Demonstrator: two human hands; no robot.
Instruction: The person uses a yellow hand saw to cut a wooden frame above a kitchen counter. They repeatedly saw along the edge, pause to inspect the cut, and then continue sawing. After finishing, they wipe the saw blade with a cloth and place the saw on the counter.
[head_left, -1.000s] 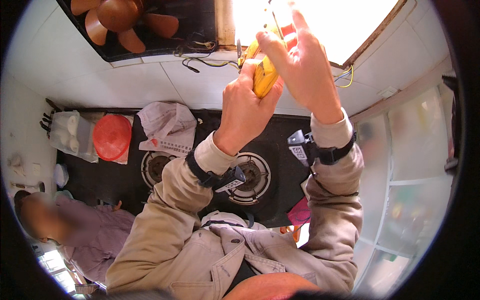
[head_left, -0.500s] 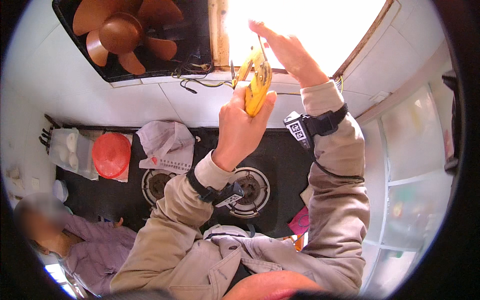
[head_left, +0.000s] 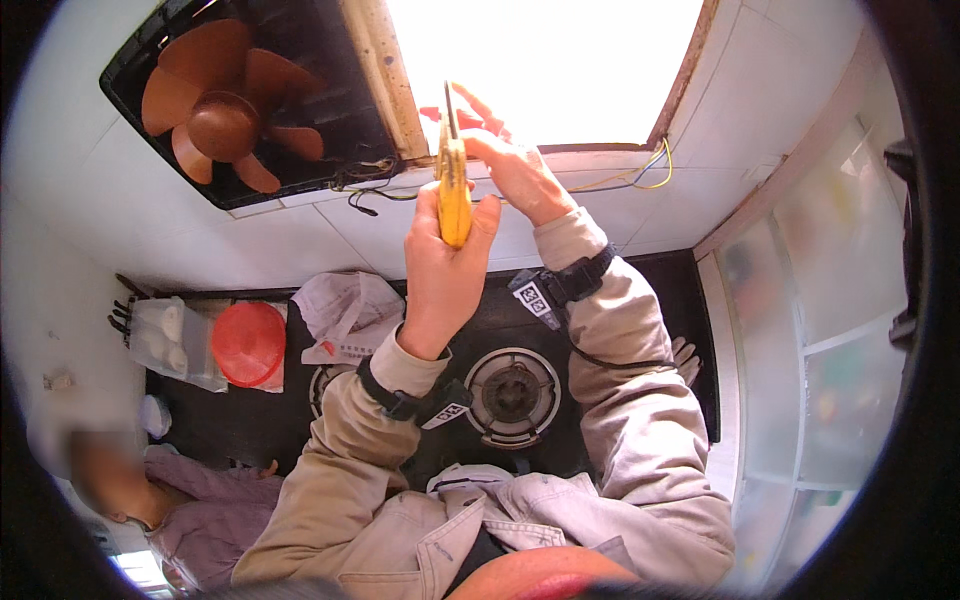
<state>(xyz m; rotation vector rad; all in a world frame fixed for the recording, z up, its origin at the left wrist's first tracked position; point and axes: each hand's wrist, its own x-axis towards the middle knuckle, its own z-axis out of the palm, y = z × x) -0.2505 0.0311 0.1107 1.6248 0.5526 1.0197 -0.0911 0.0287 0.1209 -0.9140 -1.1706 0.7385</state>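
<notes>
My left hand (head_left: 445,275) is closed around the grip of a yellow-handled tool (head_left: 455,200), held upright in front of the wall below the bright window. A thin dark blade or bar (head_left: 449,110) points up from the tool's top; its exact kind cannot be told. Just right of it is my right hand (head_left: 525,180), its fingers apart and reaching left toward the blade. Some fingertips pass behind the tool and wash out in the glare, so whether they touch it is unclear.
A brown-bladed fan (head_left: 222,125) sits in the wall at upper left, loose wires (head_left: 655,170) by the window frame. Below are a gas burner (head_left: 512,396), a red lid (head_left: 248,344), a clear box (head_left: 165,340), a cloth bag (head_left: 345,312) and a glove (head_left: 685,360). Another person (head_left: 215,520) stands at left.
My view has shifted. The tool has turned edge-on, and both hands sit slightly lower and further left. The right hand has come down closer beside the tool, fingers spread more.
</notes>
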